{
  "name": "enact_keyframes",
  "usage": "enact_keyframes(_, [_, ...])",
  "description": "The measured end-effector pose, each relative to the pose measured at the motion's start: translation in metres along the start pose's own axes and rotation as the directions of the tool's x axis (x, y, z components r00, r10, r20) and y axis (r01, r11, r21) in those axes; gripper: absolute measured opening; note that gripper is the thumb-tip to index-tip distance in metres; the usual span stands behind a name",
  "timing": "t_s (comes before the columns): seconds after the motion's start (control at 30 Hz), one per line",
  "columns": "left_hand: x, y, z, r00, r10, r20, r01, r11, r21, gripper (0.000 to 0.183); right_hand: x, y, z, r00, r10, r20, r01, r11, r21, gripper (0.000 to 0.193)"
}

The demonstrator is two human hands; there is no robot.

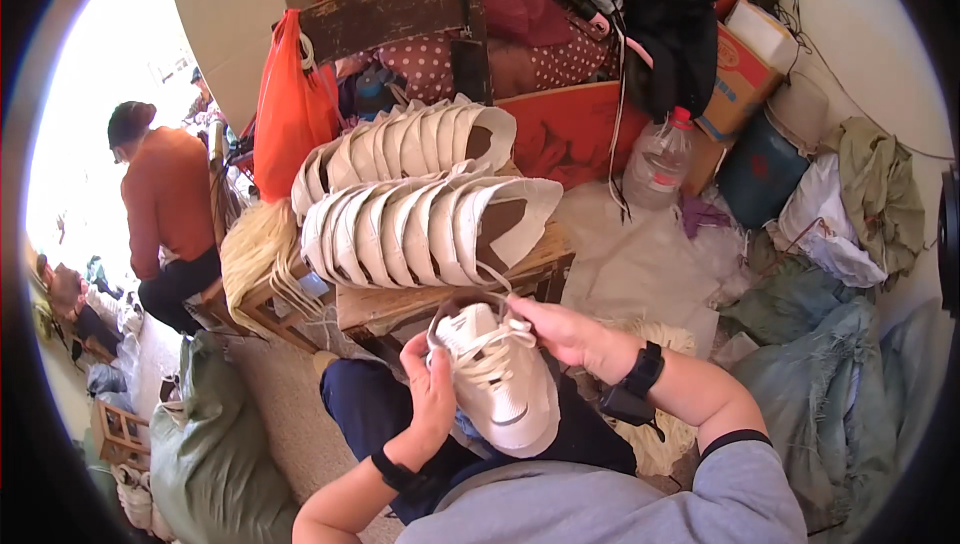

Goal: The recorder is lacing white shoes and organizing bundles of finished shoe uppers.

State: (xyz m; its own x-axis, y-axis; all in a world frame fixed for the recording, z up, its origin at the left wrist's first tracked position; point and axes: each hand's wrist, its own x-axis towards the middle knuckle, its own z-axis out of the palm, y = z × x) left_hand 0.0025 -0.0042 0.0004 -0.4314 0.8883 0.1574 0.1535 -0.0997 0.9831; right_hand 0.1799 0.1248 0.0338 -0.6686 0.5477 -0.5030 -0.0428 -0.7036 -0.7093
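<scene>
While the person sits with the white lace-up shoe (512, 406) above the lap, in the head view the left hand (430, 394) is clamped on the left side of its collar, thumb toward the opening. The right hand (560, 332), apart from the left, pinches a pale shoelace (492, 274) beside the right side of the collar; whether it also grips the shoe cannot be told. The toe points toward the person.

Just beyond the shoe, two rows of nested off-white shoe uppers (400, 234) lie on a wooden stool (400, 304), one row behind the other. To their left hang a bundle of cream laces (252, 254) and, farther back, an orange-red plastic bag (287, 114). At far left sits a co-worker in an orange top (175, 204). A clear plastic jug with a red cap (658, 166) stands far right; a green sack (215, 444) fills the near left.
</scene>
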Motion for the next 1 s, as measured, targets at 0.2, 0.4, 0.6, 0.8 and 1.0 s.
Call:
enact_keyframes(0.2, [-0.019, 0.006, -0.024, 0.999, 0.024, -0.046, -0.025, 1.0, -0.002, 0.049, 0.002, 0.001, 0.023, 0.987, -0.014, 0.162, 0.028, 0.996, -0.082, 0.04])
enact_keyframes(0.4, [-0.032, 0.005, -0.039, 0.985, 0.109, -0.13, -0.128, 0.981, -0.148, 0.048, -0.018, -0.016, 0.03, 0.995, -0.082, 0.058, 0.076, 0.993, 0.086, 0.037])
enact_keyframes(0.6, [-0.005, 0.046, -0.019, 0.728, 0.632, 0.266, -0.604, 0.775, -0.186, 0.053, -0.051, -0.037, 0.02, 0.763, -0.016, 0.647, -0.205, 0.942, 0.265, 0.08])
enact_keyframes(0.8, [0.015, 0.05, -0.001, 0.694, 0.617, 0.372, -0.57, 0.786, -0.24, 0.059, -0.113, -0.055, 0.016, 0.878, -0.22, 0.424, 0.202, 0.975, 0.088, 0.076])
enact_keyframes(1.0, [0.035, 0.01, 0.02, 0.939, 0.092, 0.332, -0.059, 0.992, -0.108, 0.041, -0.165, -0.084, -0.011, 0.734, -0.561, 0.383, 0.583, 0.809, 0.069, 0.089])
